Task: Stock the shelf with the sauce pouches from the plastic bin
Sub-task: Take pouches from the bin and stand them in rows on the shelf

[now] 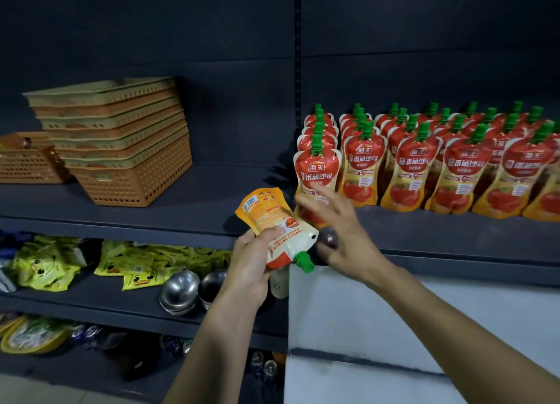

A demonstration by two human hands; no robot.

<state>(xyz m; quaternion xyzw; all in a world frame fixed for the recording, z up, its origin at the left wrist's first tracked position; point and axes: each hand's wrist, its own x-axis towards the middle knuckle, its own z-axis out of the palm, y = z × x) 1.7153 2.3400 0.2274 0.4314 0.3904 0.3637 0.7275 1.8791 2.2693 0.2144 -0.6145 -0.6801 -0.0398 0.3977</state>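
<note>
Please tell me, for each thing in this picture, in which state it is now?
pouch in hand: upside down, cap on, back facing the camera.
left hand: grips that pouch.
right hand: open, fingers spread, blurred, in front of the shelf pouches.
shelf pouches: upright in rows, caps on.
baskets: nested in a leaning stack.
steel bowls: upside down, lower shelf.
yellow packets: lying flat.

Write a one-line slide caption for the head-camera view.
Left hand holds a sauce pouch cap-down; the open right hand hovers before rows of pouches standing on the shelf.
</note>
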